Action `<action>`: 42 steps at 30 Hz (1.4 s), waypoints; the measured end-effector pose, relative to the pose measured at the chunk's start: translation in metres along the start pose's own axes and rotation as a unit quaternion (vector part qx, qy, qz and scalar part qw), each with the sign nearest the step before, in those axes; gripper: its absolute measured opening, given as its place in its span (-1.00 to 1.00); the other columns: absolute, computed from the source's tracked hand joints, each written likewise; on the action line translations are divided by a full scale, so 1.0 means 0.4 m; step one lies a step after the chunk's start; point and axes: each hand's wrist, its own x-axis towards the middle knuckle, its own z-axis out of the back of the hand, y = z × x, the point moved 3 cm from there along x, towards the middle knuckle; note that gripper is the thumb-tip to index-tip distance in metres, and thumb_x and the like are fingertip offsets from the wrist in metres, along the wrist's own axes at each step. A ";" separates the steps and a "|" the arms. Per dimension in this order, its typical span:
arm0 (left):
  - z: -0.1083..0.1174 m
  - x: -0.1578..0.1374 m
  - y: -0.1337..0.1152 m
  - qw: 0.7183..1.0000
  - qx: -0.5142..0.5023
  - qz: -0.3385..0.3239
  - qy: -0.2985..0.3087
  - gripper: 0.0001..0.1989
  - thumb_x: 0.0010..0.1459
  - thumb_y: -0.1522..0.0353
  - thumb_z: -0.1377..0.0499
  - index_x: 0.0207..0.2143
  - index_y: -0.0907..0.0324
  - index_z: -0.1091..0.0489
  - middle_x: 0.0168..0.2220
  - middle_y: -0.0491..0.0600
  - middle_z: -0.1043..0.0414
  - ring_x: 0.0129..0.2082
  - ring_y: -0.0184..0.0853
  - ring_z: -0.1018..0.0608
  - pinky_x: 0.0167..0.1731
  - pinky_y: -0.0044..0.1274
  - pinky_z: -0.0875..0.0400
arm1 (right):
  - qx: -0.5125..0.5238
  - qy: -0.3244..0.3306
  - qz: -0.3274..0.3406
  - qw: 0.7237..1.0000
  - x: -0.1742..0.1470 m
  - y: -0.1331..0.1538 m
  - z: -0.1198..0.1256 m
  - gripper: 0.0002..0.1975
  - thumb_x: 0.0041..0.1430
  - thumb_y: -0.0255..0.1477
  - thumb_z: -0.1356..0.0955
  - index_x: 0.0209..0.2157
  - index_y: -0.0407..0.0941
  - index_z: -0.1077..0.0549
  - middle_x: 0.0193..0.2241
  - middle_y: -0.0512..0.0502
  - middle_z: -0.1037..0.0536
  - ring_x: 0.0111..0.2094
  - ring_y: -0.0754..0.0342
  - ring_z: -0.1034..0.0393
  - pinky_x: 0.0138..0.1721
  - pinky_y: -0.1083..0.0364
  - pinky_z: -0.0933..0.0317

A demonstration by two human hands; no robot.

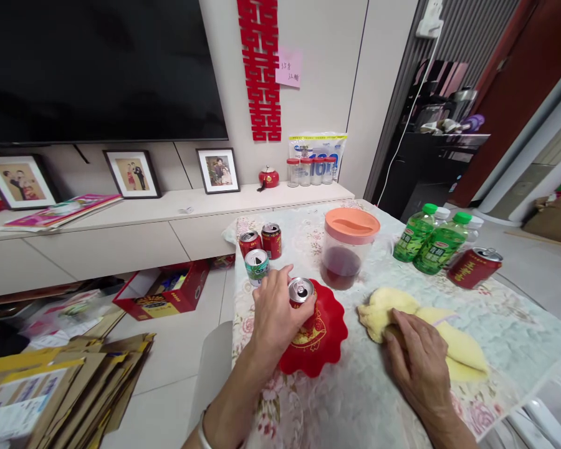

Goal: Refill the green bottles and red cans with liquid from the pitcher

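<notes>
My left hand is wrapped round an opened red drink can, which stands upright on a red scalloped plate with gold print. On the folded yellow towel rests my right hand, thumb and fingers closed on its near edge. Just left of the plate stand a green-and-white can and two red cans, their tops opened. Behind the plate is a clear pitcher with an orange lid and dark liquid inside.
Green-labelled bottles and a tilted red can occupy the table's right side. A flowered tablecloth covers the table. Beyond it runs a white TV cabinet with framed photos and glass jars. Flattened cardboard lies on the floor at left.
</notes>
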 end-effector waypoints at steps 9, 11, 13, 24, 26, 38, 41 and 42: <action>-0.126 -0.057 0.008 0.978 -0.186 0.037 -0.085 -0.47 0.04 0.41 -0.32 0.07 0.08 -0.28 0.00 0.04 -0.47 0.03 -0.11 -0.58 0.03 -0.25 -0.52 | -0.024 0.005 0.003 1.000 0.000 0.007 0.009 -0.66 0.41 -0.47 -0.31 0.17 -0.23 -0.39 -0.05 -0.37 -0.58 -0.03 -0.24 -0.44 0.02 -0.22 -0.20; -0.147 -0.064 0.016 0.970 -0.215 0.044 -0.104 -0.44 0.03 0.42 -0.30 0.10 0.09 -0.26 0.04 0.09 -0.48 0.04 -0.08 -0.60 0.00 -0.25 -0.54 | -0.032 0.001 0.008 0.999 -0.001 0.012 0.015 -0.66 0.41 -0.48 -0.31 0.17 -0.21 -0.40 -0.05 -0.36 -0.58 -0.03 -0.25 -0.44 0.03 -0.24 -0.18; -0.162 -0.068 0.025 0.963 -0.233 0.053 -0.127 -0.36 0.02 0.38 -0.31 0.16 0.13 -0.21 0.09 0.16 -0.47 0.06 -0.02 -0.60 -0.02 -0.21 -0.56 | -0.029 -0.005 0.013 0.999 0.002 0.018 0.021 -0.66 0.39 -0.50 -0.32 0.16 -0.19 -0.41 -0.05 -0.33 -0.59 -0.02 -0.23 -0.45 0.06 -0.26 -0.16; -0.185 -0.070 0.049 0.959 -0.248 0.074 -0.112 -0.38 0.00 0.35 -0.31 0.14 0.18 -0.27 0.04 0.16 -0.49 0.07 0.01 -0.58 0.05 -0.18 -0.52 | 0.301 -0.080 -0.371 0.875 0.224 -0.085 -0.053 -0.51 0.22 -0.09 -0.43 0.04 -0.11 -0.58 0.06 -0.27 -0.60 0.04 -0.21 -0.50 0.07 -0.21 -0.33; -0.189 -0.072 0.053 0.962 -0.239 0.074 -0.107 -0.38 0.02 0.35 -0.30 0.16 0.17 -0.26 0.06 0.17 -0.48 0.10 0.04 -0.57 0.07 -0.14 -0.50 | 0.338 -0.084 -0.393 0.851 0.260 -0.116 -0.098 -0.44 0.15 -0.03 -0.46 0.03 -0.14 -0.58 0.03 -0.29 -0.62 0.04 -0.22 -0.51 0.04 -0.18 -0.37; -0.193 -0.080 0.053 0.973 -0.196 0.082 -0.090 -0.31 0.03 0.40 -0.31 0.22 0.19 -0.23 0.12 0.23 -0.50 0.16 0.11 -0.55 0.05 -0.10 -0.51 | 0.503 -0.100 -0.405 0.757 0.326 -0.146 -0.230 -0.61 0.37 -0.22 -0.42 -0.47 -0.16 -0.37 -0.63 0.21 -0.24 -0.66 0.28 -0.11 -0.59 0.24 -0.12; -0.193 -0.080 0.050 0.974 -0.189 0.085 -0.096 -0.32 0.04 0.39 -0.31 0.23 0.18 -0.23 0.10 0.21 -0.53 0.15 0.11 -0.56 0.03 -0.11 -0.51 | 0.513 -0.132 -0.410 0.742 0.330 -0.131 -0.232 -0.55 0.36 -0.24 -0.43 -0.53 -0.14 -0.26 -0.66 0.25 -0.13 -0.69 0.30 0.00 -0.64 0.26 -0.01; -0.193 -0.080 0.049 0.974 -0.182 0.085 -0.104 -0.32 0.04 0.39 -0.32 0.23 0.17 -0.24 0.09 0.20 -0.53 0.15 0.12 -0.56 0.03 -0.10 -0.51 | 0.514 -0.144 -0.412 0.738 0.332 -0.126 -0.228 -0.54 0.34 -0.23 -0.43 -0.53 -0.13 -0.23 -0.67 0.26 -0.11 -0.70 0.31 0.03 -0.65 0.26 0.01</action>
